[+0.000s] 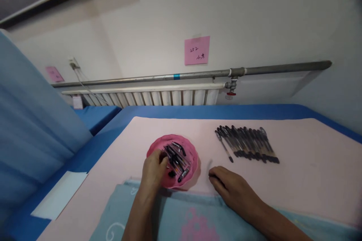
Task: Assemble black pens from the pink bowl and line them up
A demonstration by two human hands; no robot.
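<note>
A pink scalloped bowl holds a jumble of loose pen parts, with dark caps and clear barrels among them. My left hand reaches over the bowl's left rim, its fingers curled among the parts; what they grip is hidden. To the right of the bowl, my right hand is closed just above the pink cloth. A thin, blurred, greyish piece sticks up from its fingertips, too smeared to name. Beyond that hand, a row of assembled black-capped pens lies side by side, with a single pen at its left end.
A pink cloth covers the blue bed. Along the near edge lies a light-blue patterned cloth. White paper lies at the left, beside a blue curtain. Behind are a radiator and a pipe.
</note>
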